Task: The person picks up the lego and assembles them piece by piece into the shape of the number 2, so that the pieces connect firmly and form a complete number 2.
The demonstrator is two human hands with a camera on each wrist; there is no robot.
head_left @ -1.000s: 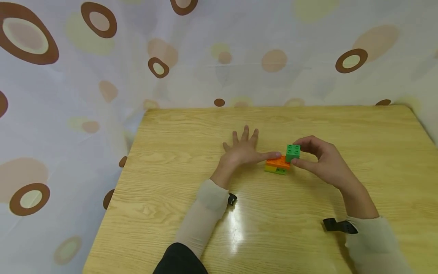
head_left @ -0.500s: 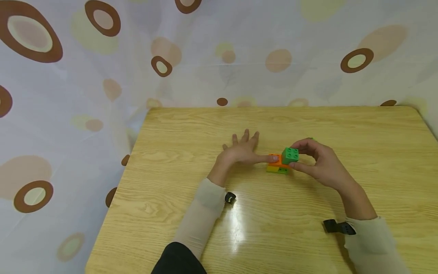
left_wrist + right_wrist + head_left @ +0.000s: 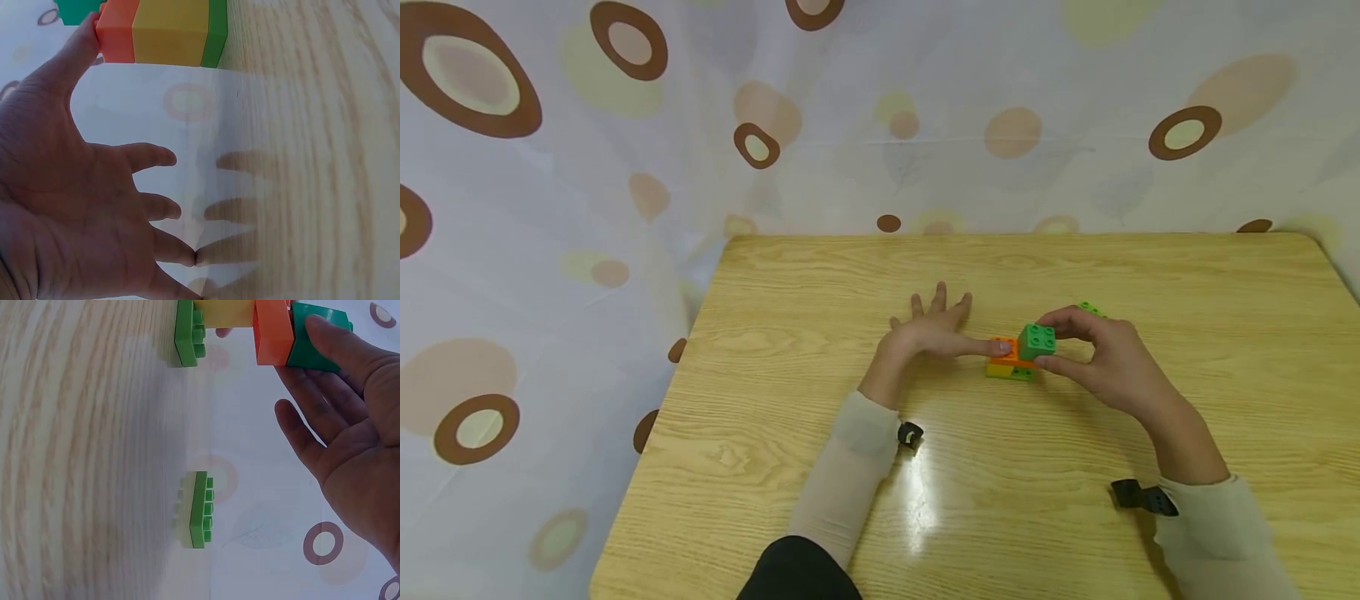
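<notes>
Spotted curtain [image 3: 820,108] hung behind a light wooden surface [image 3: 1000,500]. Head view showed both hands at a small brick stack [image 3: 1011,360] near the surface's middle. Left hand [image 3: 928,333] lay flat, fingers spread and straight, thumb tip pressing the orange brick [image 3: 1000,350]. Right hand [image 3: 1105,354] pinched the green cube brick [image 3: 1037,342] between thumb and fingers, holding it on the stack's right end.

Only the head view showed the four studs on top of the cube and both sleeves with black wrist straps. It gave just a sliver of a loose green plate [image 3: 1090,309] behind the right hand. Right wrist view showed that plate [image 3: 199,509] in full, flat on the surface, well apart from the stack, studs up. It also showed the layers: green base plate [image 3: 187,332], yellow brick [image 3: 228,312], orange brick, then the darker green cube against the fingertips [image 3: 325,328]. Left wrist view showed the stack's other end, same orange, yellow and green layers, with the thumb [image 3: 75,53] touching orange and the other fingers splayed wide, touching no brick. Cube barely visible there, top corner only.
</notes>
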